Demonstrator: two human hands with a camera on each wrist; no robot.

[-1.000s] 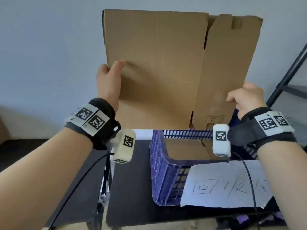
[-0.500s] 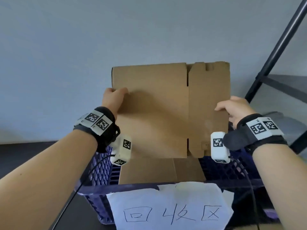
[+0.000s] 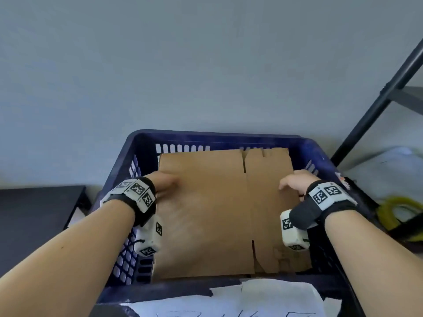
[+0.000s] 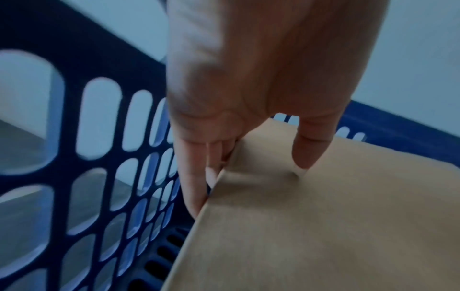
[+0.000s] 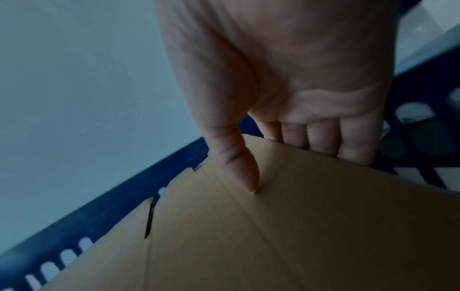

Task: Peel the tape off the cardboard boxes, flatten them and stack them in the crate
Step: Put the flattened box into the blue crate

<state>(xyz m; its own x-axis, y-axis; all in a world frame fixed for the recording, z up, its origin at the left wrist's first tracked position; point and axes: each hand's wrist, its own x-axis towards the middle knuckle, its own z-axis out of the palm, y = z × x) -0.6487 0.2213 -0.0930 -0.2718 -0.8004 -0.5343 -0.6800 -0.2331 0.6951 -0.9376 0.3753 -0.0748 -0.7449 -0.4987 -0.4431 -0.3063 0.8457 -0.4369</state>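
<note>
We see a flattened cardboard box, plain brown, lying nearly level inside the blue crate. Its surface is smooth, with a fold line running from far to near right of the middle, a short slit at the far edge and another at the near edge along that line, and a faint printed mark near the near right corner. It fills most of the crate's width; the far edge sits just short of the crate's far wall, and the near edge lies close to the near wall.

Our left hand grips the box's left edge: in the left wrist view the thumb presses on top of the card while the fingers curl down over the edge beside the crate's slotted left wall. Our right hand grips the right edge the same way, thumb on top and fingers wrapped under the edge.

The crate has slotted walls, and a white paper sheet with handwritten marks hangs on its near wall. We cannot tell what lies beneath the box inside the crate. To the right of the crate stands a black metal frame, with a yellow ring below it.
</note>
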